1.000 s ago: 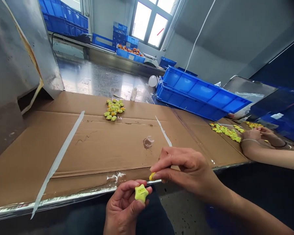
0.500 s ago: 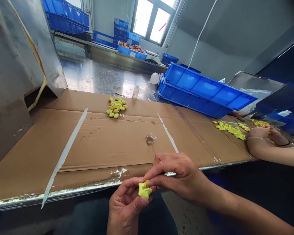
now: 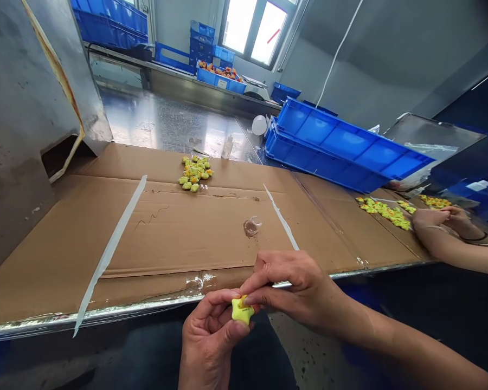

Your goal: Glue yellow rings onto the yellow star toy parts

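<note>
My left hand (image 3: pixel 209 338) is shut around a yellow star-shaped foam piece (image 3: pixel 243 312), which has small dark print on it. My right hand (image 3: pixel 295 287) comes in from the right, with its thumb and fingers pinching a small yellow piece (image 3: pixel 242 299) against the star's upper edge. A thin metal rod (image 3: pixel 282 284) shows behind my right hand, and most of it is hidden. Both hands are just past the front edge of the cardboard (image 3: pixel 179 244).
Taped cardboard covers the bench, with a heap of small yellow pieces (image 3: pixel 194 174) and a glue smear (image 3: pixel 250 228). A co-worker's hands (image 3: pixel 435 219) rest beside another yellow heap (image 3: pixel 384 214). Blue crates (image 3: pixel 350 146) are stacked behind them.
My right hand has moved left and brought the small yellow piece onto the star. The star has turned slightly, and the head view has shifted a little.
</note>
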Action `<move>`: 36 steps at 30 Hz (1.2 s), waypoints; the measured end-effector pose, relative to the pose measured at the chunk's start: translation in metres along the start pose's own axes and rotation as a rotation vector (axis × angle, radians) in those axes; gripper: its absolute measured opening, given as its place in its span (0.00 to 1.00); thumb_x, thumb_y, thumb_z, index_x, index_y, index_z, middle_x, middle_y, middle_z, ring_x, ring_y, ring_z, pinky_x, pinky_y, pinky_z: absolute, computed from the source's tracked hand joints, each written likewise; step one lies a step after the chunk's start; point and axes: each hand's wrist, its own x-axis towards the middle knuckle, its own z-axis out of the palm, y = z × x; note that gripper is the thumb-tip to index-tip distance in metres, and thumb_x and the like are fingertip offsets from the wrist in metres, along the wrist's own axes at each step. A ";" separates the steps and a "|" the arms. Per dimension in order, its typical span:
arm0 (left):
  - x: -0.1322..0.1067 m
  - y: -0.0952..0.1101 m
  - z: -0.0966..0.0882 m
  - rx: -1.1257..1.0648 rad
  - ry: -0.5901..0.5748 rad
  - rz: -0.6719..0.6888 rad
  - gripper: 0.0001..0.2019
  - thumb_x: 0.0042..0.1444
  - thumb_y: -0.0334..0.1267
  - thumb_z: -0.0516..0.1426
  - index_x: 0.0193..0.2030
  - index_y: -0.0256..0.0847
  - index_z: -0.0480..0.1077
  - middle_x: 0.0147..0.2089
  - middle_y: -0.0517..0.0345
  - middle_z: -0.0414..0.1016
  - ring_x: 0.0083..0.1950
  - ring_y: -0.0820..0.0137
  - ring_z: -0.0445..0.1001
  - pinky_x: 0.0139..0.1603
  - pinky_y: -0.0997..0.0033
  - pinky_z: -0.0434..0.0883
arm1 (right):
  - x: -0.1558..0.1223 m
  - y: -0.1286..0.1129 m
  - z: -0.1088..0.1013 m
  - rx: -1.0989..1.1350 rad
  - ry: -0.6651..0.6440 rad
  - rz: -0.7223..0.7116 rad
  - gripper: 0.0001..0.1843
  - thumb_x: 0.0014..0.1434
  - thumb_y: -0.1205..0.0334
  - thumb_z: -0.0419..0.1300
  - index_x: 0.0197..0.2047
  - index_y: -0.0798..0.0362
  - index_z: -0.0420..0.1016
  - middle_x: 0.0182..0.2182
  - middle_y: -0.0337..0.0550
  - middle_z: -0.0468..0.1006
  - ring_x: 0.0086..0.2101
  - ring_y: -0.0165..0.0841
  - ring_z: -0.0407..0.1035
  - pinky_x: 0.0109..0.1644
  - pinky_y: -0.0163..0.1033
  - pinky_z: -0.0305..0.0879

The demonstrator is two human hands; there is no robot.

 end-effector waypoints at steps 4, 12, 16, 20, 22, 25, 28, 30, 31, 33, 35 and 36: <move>-0.001 -0.001 -0.001 0.008 -0.005 -0.005 0.13 0.33 0.29 0.71 0.30 0.39 0.79 0.30 0.53 0.82 0.30 0.68 0.79 0.31 0.78 0.74 | -0.001 0.001 -0.001 -0.011 -0.028 0.017 0.06 0.60 0.65 0.64 0.34 0.57 0.82 0.23 0.39 0.75 0.24 0.26 0.68 0.28 0.29 0.62; -0.003 0.000 -0.001 0.034 0.000 0.026 0.12 0.33 0.30 0.71 0.29 0.38 0.79 0.28 0.53 0.82 0.30 0.69 0.79 0.33 0.79 0.72 | -0.002 0.000 0.001 -0.046 -0.055 -0.021 0.04 0.59 0.69 0.64 0.33 0.59 0.81 0.23 0.38 0.72 0.24 0.25 0.66 0.28 0.29 0.60; -0.005 0.001 -0.001 0.073 0.026 0.026 0.12 0.32 0.30 0.71 0.28 0.38 0.79 0.27 0.53 0.81 0.29 0.66 0.79 0.35 0.74 0.73 | -0.005 -0.003 0.002 -0.066 -0.074 -0.021 0.07 0.62 0.66 0.61 0.34 0.57 0.80 0.24 0.38 0.72 0.25 0.26 0.67 0.28 0.29 0.61; -0.006 0.000 -0.002 0.100 0.052 0.038 0.12 0.31 0.29 0.71 0.27 0.38 0.80 0.28 0.54 0.81 0.29 0.66 0.78 0.34 0.73 0.73 | -0.008 -0.003 0.004 -0.049 -0.079 -0.023 0.09 0.64 0.65 0.59 0.34 0.57 0.80 0.24 0.39 0.72 0.25 0.26 0.66 0.28 0.29 0.61; -0.005 0.001 -0.003 0.085 0.041 0.032 0.12 0.31 0.30 0.72 0.27 0.38 0.80 0.27 0.54 0.81 0.28 0.67 0.78 0.34 0.73 0.73 | -0.008 -0.002 0.004 -0.016 -0.074 -0.010 0.10 0.63 0.64 0.60 0.34 0.57 0.81 0.24 0.40 0.72 0.25 0.27 0.67 0.28 0.30 0.62; -0.005 0.003 -0.002 0.031 0.006 -0.013 0.14 0.30 0.33 0.73 0.28 0.37 0.80 0.24 0.53 0.80 0.25 0.71 0.77 0.30 0.79 0.73 | -0.007 -0.001 0.005 0.121 -0.038 0.010 0.06 0.60 0.63 0.64 0.38 0.57 0.81 0.24 0.41 0.76 0.26 0.28 0.70 0.30 0.30 0.65; -0.006 0.007 -0.001 -0.009 0.022 -0.114 0.16 0.28 0.36 0.74 0.29 0.38 0.81 0.25 0.51 0.82 0.25 0.70 0.79 0.26 0.82 0.73 | -0.007 0.000 0.008 0.339 0.035 0.111 0.11 0.61 0.62 0.63 0.47 0.57 0.77 0.28 0.42 0.80 0.25 0.27 0.70 0.29 0.30 0.65; -0.008 0.011 0.000 -0.025 0.037 -0.179 0.16 0.28 0.37 0.74 0.29 0.40 0.81 0.28 0.51 0.83 0.25 0.69 0.79 0.25 0.83 0.74 | -0.009 0.000 0.012 0.496 0.104 0.202 0.12 0.66 0.60 0.56 0.48 0.58 0.75 0.29 0.45 0.81 0.21 0.25 0.63 0.25 0.29 0.60; -0.008 0.013 0.000 -0.032 0.037 -0.206 0.16 0.27 0.37 0.74 0.29 0.41 0.81 0.29 0.52 0.83 0.25 0.70 0.79 0.24 0.83 0.74 | -0.010 0.001 0.014 0.573 0.133 0.233 0.13 0.67 0.59 0.54 0.48 0.58 0.74 0.29 0.46 0.81 0.19 0.24 0.59 0.23 0.29 0.57; -0.009 0.015 -0.001 -0.050 0.027 -0.256 0.16 0.28 0.36 0.74 0.29 0.41 0.81 0.29 0.54 0.83 0.24 0.73 0.79 0.24 0.85 0.74 | -0.012 0.003 0.020 0.720 0.160 0.269 0.14 0.68 0.58 0.52 0.48 0.59 0.72 0.29 0.48 0.81 0.18 0.23 0.54 0.21 0.29 0.52; -0.009 0.016 -0.003 -0.068 0.010 -0.316 0.16 0.29 0.36 0.73 0.30 0.42 0.81 0.29 0.55 0.83 0.24 0.75 0.79 0.25 0.87 0.74 | -0.015 0.006 0.027 0.798 0.167 0.283 0.13 0.67 0.57 0.54 0.47 0.59 0.71 0.30 0.49 0.81 0.19 0.22 0.54 0.22 0.29 0.52; -0.008 0.016 -0.005 -0.081 -0.003 -0.346 0.16 0.30 0.35 0.73 0.31 0.42 0.81 0.29 0.55 0.83 0.25 0.75 0.79 0.26 0.87 0.74 | -0.016 0.007 0.030 0.816 0.174 0.285 0.13 0.67 0.57 0.55 0.46 0.59 0.71 0.31 0.50 0.81 0.19 0.22 0.55 0.22 0.29 0.53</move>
